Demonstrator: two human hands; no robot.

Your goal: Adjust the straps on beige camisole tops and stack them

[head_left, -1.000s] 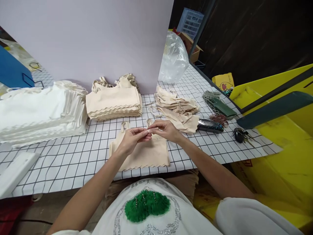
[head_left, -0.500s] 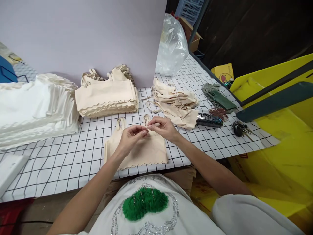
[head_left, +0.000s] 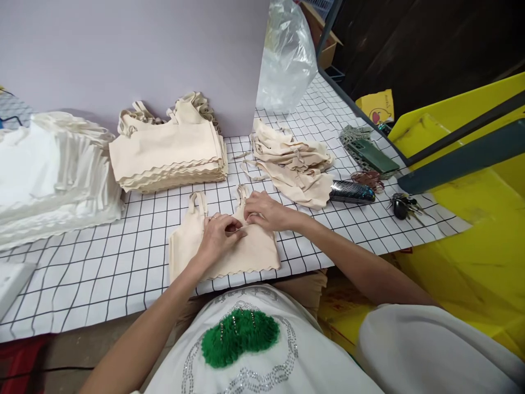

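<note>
A beige camisole top [head_left: 188, 246] with thin straps and a wavy hem lies flat on the table before me. My left hand [head_left: 219, 235] rests at the middle of its neckline, thumb and fingers pinched together. Just right of it, my right hand [head_left: 266, 210] is closed too, fingers bent over the neckline below the right strap. The fingertips of both hands nearly meet at the fabric. Whatever sits between them is too small and covered to make out.
A stack of beige tops [head_left: 164, 150] and a stack of white garments [head_left: 57, 169] stand behind and left. To the right lie crumpled beige tops [head_left: 295, 164], a black patterned case [head_left: 351, 191], a green phone [head_left: 373, 156] and keys [head_left: 402, 207]. The checked tablecloth [head_left: 139, 273] ends at my waist.
Both hands have come down from just above the top onto its neckline, still pinched. The fingers of my right hand are bent lower over the fabric. The view has shifted slightly.
</note>
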